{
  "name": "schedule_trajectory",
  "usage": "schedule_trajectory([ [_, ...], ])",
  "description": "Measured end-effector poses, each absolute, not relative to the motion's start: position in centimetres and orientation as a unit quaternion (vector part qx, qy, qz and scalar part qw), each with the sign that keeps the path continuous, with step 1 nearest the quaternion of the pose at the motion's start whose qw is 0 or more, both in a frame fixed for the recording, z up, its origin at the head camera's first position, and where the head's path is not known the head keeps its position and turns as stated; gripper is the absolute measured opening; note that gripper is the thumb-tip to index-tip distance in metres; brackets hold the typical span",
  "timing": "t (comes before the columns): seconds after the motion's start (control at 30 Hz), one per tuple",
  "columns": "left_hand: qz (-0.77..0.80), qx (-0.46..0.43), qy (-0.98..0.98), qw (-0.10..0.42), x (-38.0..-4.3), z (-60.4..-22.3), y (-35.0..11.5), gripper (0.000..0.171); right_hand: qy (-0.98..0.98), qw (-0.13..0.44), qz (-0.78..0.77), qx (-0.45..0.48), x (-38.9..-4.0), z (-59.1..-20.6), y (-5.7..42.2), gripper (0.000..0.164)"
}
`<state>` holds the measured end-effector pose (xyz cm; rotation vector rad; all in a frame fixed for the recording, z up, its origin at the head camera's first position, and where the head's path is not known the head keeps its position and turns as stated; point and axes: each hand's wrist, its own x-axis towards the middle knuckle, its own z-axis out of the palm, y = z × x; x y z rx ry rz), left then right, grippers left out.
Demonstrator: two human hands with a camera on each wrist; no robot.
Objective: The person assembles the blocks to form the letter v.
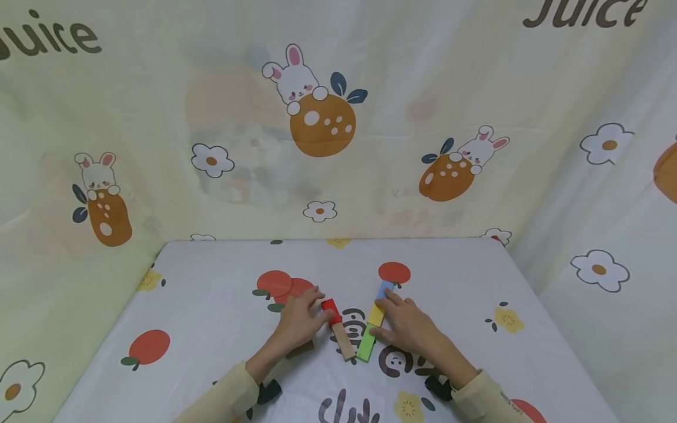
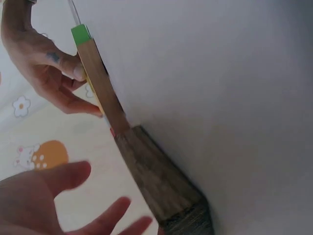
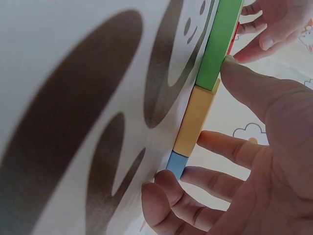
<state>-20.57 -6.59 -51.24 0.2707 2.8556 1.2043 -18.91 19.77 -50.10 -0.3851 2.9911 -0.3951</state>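
Observation:
A red block [image 1: 331,311] and a plain wooden block [image 1: 343,341] lie end to end in a slanted row. Beside them a green block [image 1: 365,344], a yellow block [image 1: 376,315] and a blue block [image 1: 385,289] make a second row; the two rows nearly meet at their near ends, like a V. My left hand [image 1: 301,317] is around the red block with fingers spread, thumb close to its side. Along the coloured row, my right hand [image 1: 409,323] touches with thumb at the green block and extended fingertips at the yellow and blue ones.
A dark brown wooden block [image 2: 161,176] lies apart under the left wrist, partly hidden in the head view. The white tablecloth [image 1: 211,364] has printed fruit, flowers and letters. A printed curtain [image 1: 370,194] stands behind the table's far edge.

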Motion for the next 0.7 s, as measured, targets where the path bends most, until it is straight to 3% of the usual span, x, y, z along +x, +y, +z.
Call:
schedule_trajectory([
  [0.17, 0.41, 0.09, 0.907, 0.017, -20.7, -51.2, -7.6, 0.049, 0.982, 0.045, -0.132, -0.13, -18.9, -50.0, 19.7, 0.073],
  [0.37, 0.439, 0.113, 0.89, 0.057, -21.2, -51.2, -9.7, 0.043, 0.982, 0.044, -0.134, -0.13, -18.8, -50.0, 19.7, 0.073],
  [0.57, 0.426, 0.192, 0.874, 0.133, -22.4, -50.7, -12.5, 0.033, 0.981, 0.043, -0.136, -0.129, -18.8, -50.1, 19.7, 0.073],
  [0.7, 0.415, 0.274, 0.843, 0.206, -23.1, -50.1, -14.1, 0.039, 0.982, 0.044, -0.136, -0.127, -18.9, -50.2, 19.7, 0.072],
])
